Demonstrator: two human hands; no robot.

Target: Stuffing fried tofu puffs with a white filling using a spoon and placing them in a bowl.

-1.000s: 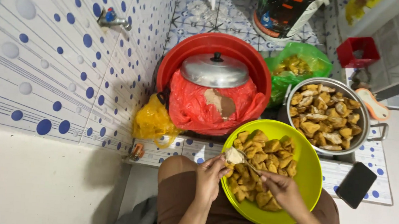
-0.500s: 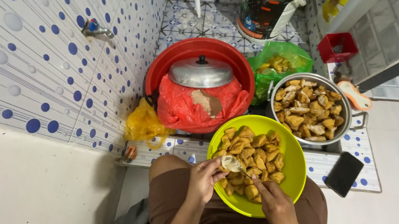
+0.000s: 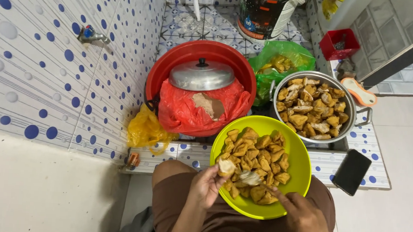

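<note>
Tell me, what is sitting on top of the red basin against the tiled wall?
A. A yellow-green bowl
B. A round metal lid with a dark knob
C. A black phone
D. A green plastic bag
B. A round metal lid with a dark knob rests on the red basin, above a crumpled red plastic bag; the black phone lies on the floor tiles to the right instead.

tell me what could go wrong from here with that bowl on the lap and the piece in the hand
The green bowl seems to rest on the person's lap with no hand steadying it, so it could tip and spill the fried pieces. The left hand pinches one piece over the rim while the right hand works a spoon at it; filling or the piece may drop on the floor. The phone lies close by and could catch grease.
</note>
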